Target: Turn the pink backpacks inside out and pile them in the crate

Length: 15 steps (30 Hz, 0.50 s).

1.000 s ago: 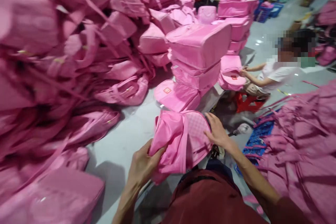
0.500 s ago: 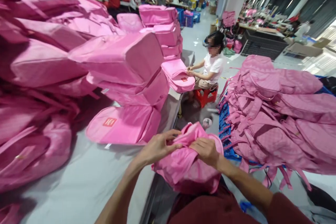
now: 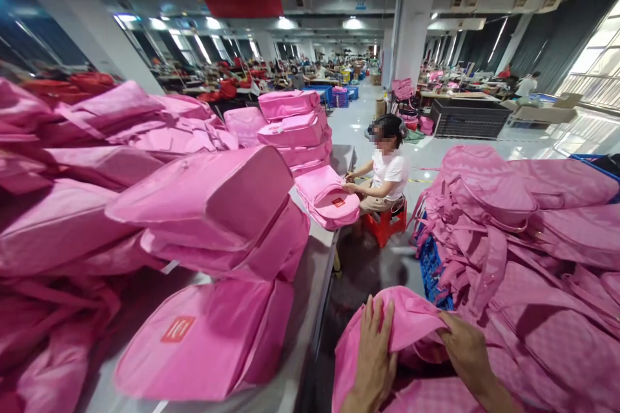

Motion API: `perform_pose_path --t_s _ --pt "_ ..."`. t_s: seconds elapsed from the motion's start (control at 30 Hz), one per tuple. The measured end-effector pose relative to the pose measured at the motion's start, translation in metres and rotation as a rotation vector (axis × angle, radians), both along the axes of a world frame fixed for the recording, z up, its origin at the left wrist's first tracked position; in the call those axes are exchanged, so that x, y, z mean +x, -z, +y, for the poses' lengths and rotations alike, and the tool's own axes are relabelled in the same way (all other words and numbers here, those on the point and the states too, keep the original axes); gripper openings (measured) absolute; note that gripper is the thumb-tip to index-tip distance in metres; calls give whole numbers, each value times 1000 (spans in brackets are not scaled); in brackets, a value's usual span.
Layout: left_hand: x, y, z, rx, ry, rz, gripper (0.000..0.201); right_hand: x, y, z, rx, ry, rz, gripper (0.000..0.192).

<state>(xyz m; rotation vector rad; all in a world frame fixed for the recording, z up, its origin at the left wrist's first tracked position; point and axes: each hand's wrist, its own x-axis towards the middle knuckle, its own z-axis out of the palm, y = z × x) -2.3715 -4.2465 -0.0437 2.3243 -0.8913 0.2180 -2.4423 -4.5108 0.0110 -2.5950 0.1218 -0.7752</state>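
Observation:
A pink backpack is in front of me at the lower right, its upper edge raised and a dark opening below it. My left hand lies along the left of the opening, fingers stretched out over the pink cloth. On the other side, my right hand pinches the edge of the cloth between thumb and fingers. The lower part of the backpack is cut off by the bottom of the view.
Stacked pink backpacks cover much of the table on my left. A blue crate heaped with pink backpacks stands at the right. Ahead, a person on a red stool handles another pink backpack.
The view has tilted up. Both hands and the backpack have shifted right and lower in view. The hands are farther apart, and the bunched cloth is spread into a raised edge.

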Motion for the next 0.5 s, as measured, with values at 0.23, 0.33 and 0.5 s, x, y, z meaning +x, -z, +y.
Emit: perform_pose_path --t_s 0.23,0.33,0.5 --pt "59 10 7 -168 -89 417 70 98 -24 -26 240 -252 522 55" --pt "89 -20 -5 -307 -150 658 60 147 -34 -31 409 -391 735 69" --pt "142 -42 -42 -580 -227 1087 44 219 9 -37 605 -340 805 79"
